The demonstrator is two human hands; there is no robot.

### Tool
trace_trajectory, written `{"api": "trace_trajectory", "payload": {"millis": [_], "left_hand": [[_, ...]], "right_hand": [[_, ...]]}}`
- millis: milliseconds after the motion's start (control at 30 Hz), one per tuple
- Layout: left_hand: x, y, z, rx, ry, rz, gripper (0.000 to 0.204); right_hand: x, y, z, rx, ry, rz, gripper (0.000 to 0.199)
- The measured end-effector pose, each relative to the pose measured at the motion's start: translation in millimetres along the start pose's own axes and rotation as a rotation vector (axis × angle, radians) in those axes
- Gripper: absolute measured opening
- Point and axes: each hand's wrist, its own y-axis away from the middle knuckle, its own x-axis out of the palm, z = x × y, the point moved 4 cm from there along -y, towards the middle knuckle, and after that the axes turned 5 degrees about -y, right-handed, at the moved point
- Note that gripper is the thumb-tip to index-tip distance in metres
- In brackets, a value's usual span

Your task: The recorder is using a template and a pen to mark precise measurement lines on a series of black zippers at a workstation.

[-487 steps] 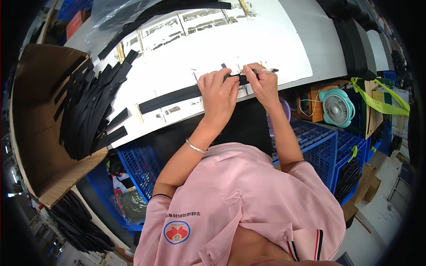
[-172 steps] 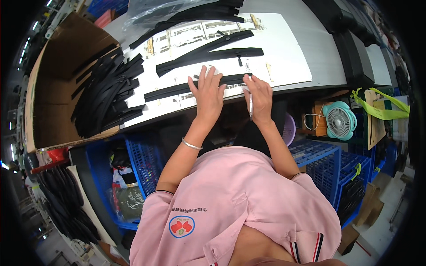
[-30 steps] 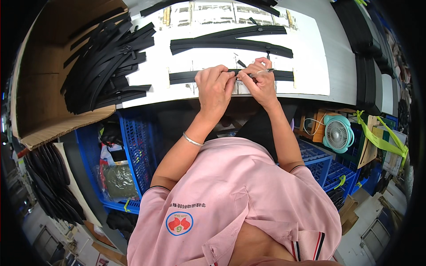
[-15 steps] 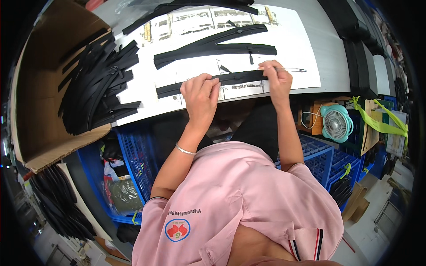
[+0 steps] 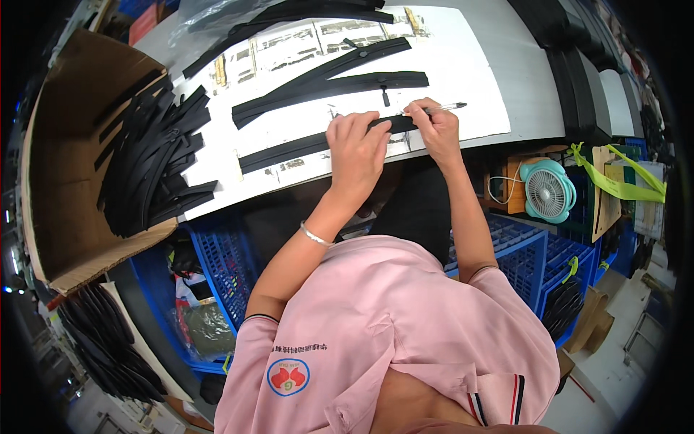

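A black zipper strip lies along the near edge of a white board. Curled over its right half, my left hand presses the strip with thumb and fingertips. My right hand is closed around a slim pen, which points to the right, and its fingertips rest at the strip's right end. Farther up the board lie two more black zippers, one slanting and one nearly level, meeting at their left ends. A pull tab hangs from the level one.
At the left, an open cardboard box holds a heap of black zippers spilling onto the board. More black strips lie at the far edge. Blue crates stand below the table, and a small turquoise fan sits at the right.
My left hand has slid right along the zipper, closer to my right hand. The pen in my right hand has tilted, and the whole view has shifted slightly.
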Motion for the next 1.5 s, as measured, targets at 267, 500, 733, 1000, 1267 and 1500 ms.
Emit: {"api": "trace_trajectory", "payload": {"millis": [267,500,733,1000,1267,1500], "left_hand": [[21.0,-2.1,-0.4,-0.007,-0.032,0.058,0.022],[21.4,-0.6,-0.2,-0.004,-0.046,0.062,0.018],[20.9,-0.4,-1.4,-0.011,-0.047,0.06,0.019],[14.6,8.1,-2.9,-0.074,-0.123,0.105,0.03],[15.3,3.8,15.0,-0.114,-0.143,0.26,0.041],[3.6,-38.0,61.5,-0.116,-0.066,0.204,0.039]], "right_hand": [[1.2,-0.9,5.6,-0.135,0.201,0.007,0.018],[-0.1,2.0,4.0,-0.073,0.029,0.004,0.017],[-4.5,3.9,3.7,-0.104,0.06,0.09,0.017],[-3.3,1.8,3.1,-0.219,0.165,0.16,0.017],[-12.5,11.8,-3.1,0.026,-0.178,-0.068,0.023],[-9.9,11.9,-9.7,0.058,-0.185,-0.129,0.022]]}}
